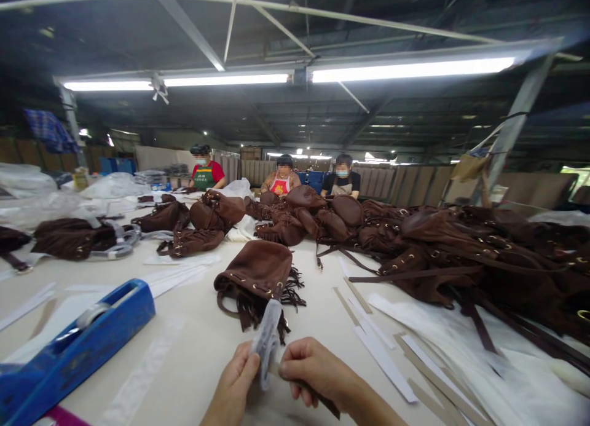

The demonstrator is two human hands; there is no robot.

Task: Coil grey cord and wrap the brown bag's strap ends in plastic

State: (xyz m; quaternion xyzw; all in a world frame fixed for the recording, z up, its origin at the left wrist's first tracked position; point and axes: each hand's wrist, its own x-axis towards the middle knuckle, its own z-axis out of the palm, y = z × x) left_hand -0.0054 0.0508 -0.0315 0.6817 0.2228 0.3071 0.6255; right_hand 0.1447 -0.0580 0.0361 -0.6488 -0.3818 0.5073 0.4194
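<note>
A dark brown drawstring bag (260, 269) with fringe and gold eyelets lies on the table just beyond my hands. From its side a strap runs toward me, covered in clear plastic wrap (268, 334). My left hand (237, 377) is closed on this wrapped part, thumb on top. To its right, my right hand (318, 370) pinches a flat brownish strip (329, 406) whose end passes below the palm. Whether that strip is the bag's strap or a separate piece I cannot tell.
A blue tape dispenser (124, 315) stands at the left. Paper strips (382, 361) and plastic sheets (516, 352) lie at the right. Heaped brown bags (442, 241) cover the table's far and right side. Several people sit behind it, one in a green apron (203, 177).
</note>
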